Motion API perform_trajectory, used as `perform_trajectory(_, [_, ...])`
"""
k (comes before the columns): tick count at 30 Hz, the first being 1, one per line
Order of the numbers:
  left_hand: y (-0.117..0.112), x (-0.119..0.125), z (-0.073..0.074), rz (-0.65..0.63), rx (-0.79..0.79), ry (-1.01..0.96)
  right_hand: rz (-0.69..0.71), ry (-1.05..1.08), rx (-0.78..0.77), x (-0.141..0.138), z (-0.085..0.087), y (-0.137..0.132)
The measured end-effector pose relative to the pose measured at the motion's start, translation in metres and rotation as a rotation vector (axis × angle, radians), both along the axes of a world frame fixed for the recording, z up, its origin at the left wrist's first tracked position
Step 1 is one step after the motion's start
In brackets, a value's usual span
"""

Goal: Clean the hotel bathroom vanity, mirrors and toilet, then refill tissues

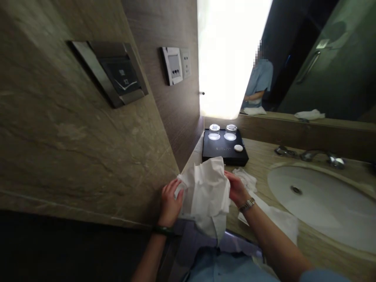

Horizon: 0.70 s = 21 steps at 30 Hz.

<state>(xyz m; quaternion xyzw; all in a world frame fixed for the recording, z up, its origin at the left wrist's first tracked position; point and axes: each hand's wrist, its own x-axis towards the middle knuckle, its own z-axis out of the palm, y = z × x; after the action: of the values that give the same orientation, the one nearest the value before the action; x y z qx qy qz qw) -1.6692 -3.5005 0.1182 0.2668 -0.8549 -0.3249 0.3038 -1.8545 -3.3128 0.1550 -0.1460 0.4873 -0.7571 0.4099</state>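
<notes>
A crumpled white cloth hangs between my two hands above the front edge of the counter. My left hand, close to the marble wall, grips its left edge with thumb and fingers. On the other side my right hand is closed on the right edge, its fingertips partly hidden behind the fabric. Just past that hand lies a small bunched white cloth. A flat white cloth is spread on the counter under my right forearm.
A black box bears two upturned glasses and a small white round item. To the right are a white basin and a chrome faucet. The marble wall rises on the left, and a mirror stands behind.
</notes>
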Motion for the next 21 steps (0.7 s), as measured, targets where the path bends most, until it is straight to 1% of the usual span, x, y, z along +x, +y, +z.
perform_trajectory(1, [0.012,-0.002,0.01,-0.012,0.13,0.076,-0.033,-0.071,-0.012,-0.002,0.004,0.012])
perform_trajectory(2, [0.027,-0.005,0.019,-0.041,0.298,0.133,-0.06,-0.139,-0.026,-0.003,0.007,0.025])
perform_trajectory(3, [0.043,-0.009,0.027,-0.091,0.466,0.157,-0.081,-0.194,-0.04,-0.002,0.01,0.037])
perform_trajectory(4, [0.061,-0.012,0.034,-0.146,0.583,0.156,-0.1,-0.224,-0.047,0.0,0.014,0.048])
perform_trajectory(5, [0.078,-0.015,0.04,-0.196,0.628,0.152,-0.119,-0.238,-0.051,0.003,0.017,0.059])
perform_trajectory(7, [0.106,-0.019,0.045,-0.263,0.561,0.17,-0.159,-0.226,-0.056,0.011,0.023,0.077])
perform_trajectory(8, [0.117,-0.021,0.044,-0.295,0.539,0.174,-0.17,-0.207,-0.058,0.015,0.025,0.084])
perform_trajectory(9, [0.124,-0.023,0.04,-0.32,0.562,0.166,-0.172,-0.187,-0.062,0.018,0.026,0.09])
perform_trajectory(10, [0.129,-0.027,0.034,-0.339,0.625,0.143,-0.165,-0.172,-0.071,0.021,0.025,0.095])
perform_trajectory(12, [0.133,-0.039,0.016,-0.348,0.743,0.077,-0.149,-0.163,-0.097,0.022,0.017,0.104])
perform_trajectory(13, [0.134,-0.045,0.005,-0.326,0.741,0.058,-0.148,-0.168,-0.105,0.021,0.01,0.108])
perform_trajectory(15, [0.134,-0.058,-0.016,-0.268,0.649,0.051,-0.163,-0.184,-0.085,0.015,-0.007,0.116])
perform_trajectory(16, [0.133,-0.062,-0.024,-0.245,0.604,0.049,-0.179,-0.193,-0.058,0.011,-0.017,0.119])
perform_trajectory(17, [0.133,-0.063,-0.029,-0.222,0.568,0.052,-0.196,-0.201,-0.023,0.007,-0.026,0.123])
perform_trajectory(18, [0.132,-0.062,-0.031,-0.201,0.534,0.06,-0.209,-0.206,0.017,0.004,-0.034,0.125])
perform_trajectory(19, [0.133,-0.057,-0.03,-0.181,0.494,0.074,-0.219,-0.207,0.054,0.001,-0.04,0.127])
perform_trajectory(21, [0.135,-0.04,-0.024,-0.129,0.371,0.113,-0.219,-0.181,0.117,-0.001,-0.049,0.126])
